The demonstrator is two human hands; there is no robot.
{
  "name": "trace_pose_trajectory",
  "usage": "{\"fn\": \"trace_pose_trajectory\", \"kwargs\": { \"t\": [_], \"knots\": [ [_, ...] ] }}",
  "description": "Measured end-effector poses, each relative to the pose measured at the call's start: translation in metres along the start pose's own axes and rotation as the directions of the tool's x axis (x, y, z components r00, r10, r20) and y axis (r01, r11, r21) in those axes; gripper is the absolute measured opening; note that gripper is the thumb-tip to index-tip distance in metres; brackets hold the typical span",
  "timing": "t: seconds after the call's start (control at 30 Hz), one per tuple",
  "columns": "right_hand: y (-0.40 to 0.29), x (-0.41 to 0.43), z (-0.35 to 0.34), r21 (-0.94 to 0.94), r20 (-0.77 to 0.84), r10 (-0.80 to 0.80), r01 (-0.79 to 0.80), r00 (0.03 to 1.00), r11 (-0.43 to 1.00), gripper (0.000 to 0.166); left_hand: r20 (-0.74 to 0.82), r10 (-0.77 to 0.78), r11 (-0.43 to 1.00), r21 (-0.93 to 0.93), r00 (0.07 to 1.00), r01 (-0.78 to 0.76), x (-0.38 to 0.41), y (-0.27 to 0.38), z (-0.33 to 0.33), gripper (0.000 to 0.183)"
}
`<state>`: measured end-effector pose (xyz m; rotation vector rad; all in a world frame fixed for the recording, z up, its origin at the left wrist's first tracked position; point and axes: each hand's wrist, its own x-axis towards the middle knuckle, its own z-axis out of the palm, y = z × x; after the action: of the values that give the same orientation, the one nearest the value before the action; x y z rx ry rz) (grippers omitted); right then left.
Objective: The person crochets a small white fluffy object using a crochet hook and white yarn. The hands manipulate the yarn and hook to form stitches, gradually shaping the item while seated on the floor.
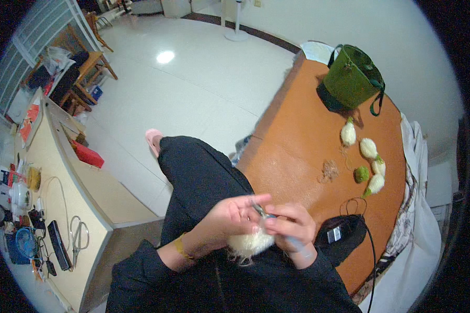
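My left hand (pixel 229 215) grips a fuzzy cream crocheted piece (pixel 252 241), with loose yarn ends hanging from its lower side. Its index finger points out to the right. Close against it, my right hand (pixel 293 225) pinches a slim tool with a blue-grey handle (pixel 295 243), which looks like a crochet hook. The tool's tip meets the work between both hands, where blur and fingers hide the detail. Both hands are above my lap in black trousers (pixel 203 168).
On the orange-brown padded surface (pixel 286 141) to the right are several cream crocheted pieces (pixel 368 148) with green tips, a green yarn ball (pixel 361 174), tangled beige yarn (pixel 330 170), a green felt bag (pixel 348 78) and a black pouch (pixel 344 238). Scissors (pixel 78 238) lie on the left desk (pixel 98 203).
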<state>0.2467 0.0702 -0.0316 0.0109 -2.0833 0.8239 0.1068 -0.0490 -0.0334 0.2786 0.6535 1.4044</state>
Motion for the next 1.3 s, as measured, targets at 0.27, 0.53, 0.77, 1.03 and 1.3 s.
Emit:
{"fn": "trace_pose_trajectory", "kwargs": {
  "t": [0.27,0.53,0.77,1.03,1.3],
  "knots": [
    [0.0,0.002,0.009,0.897,0.141,0.773,-0.41,0.618,0.163,0.018,0.091,-0.046,0.999,0.029,0.995,0.043,-0.004,0.009,-0.007,0.072],
    [-0.01,0.008,-0.005,-0.252,0.107,-0.051,0.076,0.993,0.965,0.011,-0.072,0.112,0.99,0.099,0.991,-0.105,0.001,-0.006,-0.002,0.071],
    [0.003,-0.01,0.013,0.741,0.076,0.746,-0.538,0.662,0.402,0.009,-0.084,0.16,0.964,0.227,0.983,-0.138,0.001,-0.001,-0.003,0.06],
    [0.004,0.002,-0.002,0.699,0.136,0.589,-0.498,0.797,0.513,0.015,-0.11,0.174,0.972,0.178,0.979,-0.153,-0.001,0.007,-0.003,0.05],
    [-0.001,0.006,-0.005,0.345,0.084,0.252,-0.265,0.964,0.9,0.014,-0.108,0.145,0.986,0.095,0.984,-0.135,-0.002,0.008,-0.005,0.048]
  ]
}}
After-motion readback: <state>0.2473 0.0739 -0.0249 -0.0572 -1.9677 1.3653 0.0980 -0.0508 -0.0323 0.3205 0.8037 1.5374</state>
